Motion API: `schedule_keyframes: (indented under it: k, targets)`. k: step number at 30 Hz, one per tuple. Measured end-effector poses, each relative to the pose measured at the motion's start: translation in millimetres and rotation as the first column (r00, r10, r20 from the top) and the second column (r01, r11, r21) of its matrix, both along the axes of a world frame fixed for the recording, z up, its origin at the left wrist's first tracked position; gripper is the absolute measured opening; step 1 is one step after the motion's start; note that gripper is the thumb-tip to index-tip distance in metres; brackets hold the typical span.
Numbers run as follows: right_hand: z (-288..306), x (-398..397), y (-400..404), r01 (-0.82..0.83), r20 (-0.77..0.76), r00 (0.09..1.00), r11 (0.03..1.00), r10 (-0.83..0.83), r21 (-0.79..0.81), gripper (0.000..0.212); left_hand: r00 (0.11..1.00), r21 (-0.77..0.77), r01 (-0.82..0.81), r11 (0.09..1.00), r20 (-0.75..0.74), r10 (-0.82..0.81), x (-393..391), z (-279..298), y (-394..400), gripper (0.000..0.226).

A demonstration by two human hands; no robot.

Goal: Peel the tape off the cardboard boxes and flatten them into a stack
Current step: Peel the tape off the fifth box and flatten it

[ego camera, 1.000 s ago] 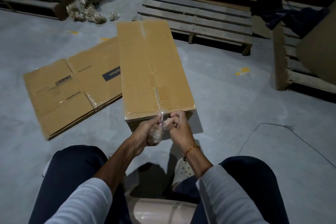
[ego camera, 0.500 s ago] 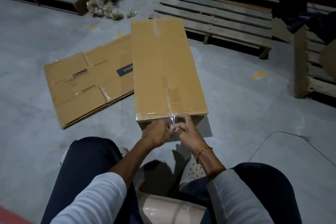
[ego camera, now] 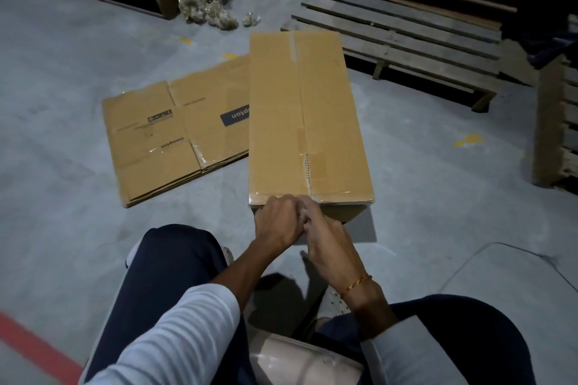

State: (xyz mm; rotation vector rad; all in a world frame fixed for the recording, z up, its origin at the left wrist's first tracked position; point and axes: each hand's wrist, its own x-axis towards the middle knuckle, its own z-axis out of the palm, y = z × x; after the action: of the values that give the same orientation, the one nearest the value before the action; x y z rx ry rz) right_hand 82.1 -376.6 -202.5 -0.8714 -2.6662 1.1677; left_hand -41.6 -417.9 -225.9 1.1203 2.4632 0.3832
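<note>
On the floor to the left lies the flattened stack [ego camera: 175, 142] of cardboard, its far edge tucked just beside the standing box [ego camera: 300, 122]. That box sits upright on the concrete floor [ego camera: 78, 40], sealed, with a strip of tape [ego camera: 301, 122] along its top seam and clear tape folded over the near edge.

The left hand [ego camera: 278, 222] and right hand [ego camera: 328, 234] meet at that near edge, knuckles touching — fingers curled in, apparently pinching at the tape end, though what each one actually holds is hidden behind the knuckles, so I cannot tell for sure.

To do this well, I'd say lift a good tab first, then pull low and flat along the seam — away from the body — while the other hand pins the box so it doesn't slide. A steep, fast pull would likely tear the tape.

To the right, wooden pallets [ego camera: 406, 28] stand well apart.
</note>
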Motion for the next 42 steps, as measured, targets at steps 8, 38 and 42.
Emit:
schedule_keyframes:
  k: [8, 38, 42]
  targets:
    - [-23.6, -8.0, -7.6, 0.221, -0.11, 0.975, 0.915, -0.195, 0.339, 0.058, 0.771, -0.009, -0.333, 0.943, 0.573, 0.278, -2.0, -0.9, 16.8, 0.021]
    - [-29.9, -10.6, 59.7, 0.398, -0.076, 0.902, 0.886, -0.425, -0.237, 0.034, 0.817, 0.228, -0.555, 0.8, 0.328, 0.474, -36.3, 16.8, -19.8, 0.015]
    - [-25.2, -17.0, 66.1, 0.465, -0.074, 0.838, 0.778, -0.541, -0.423, 0.032, 0.89, 0.286, -0.457, 0.842, 0.15, 0.431, -60.3, 0.8, -33.0, 0.028]
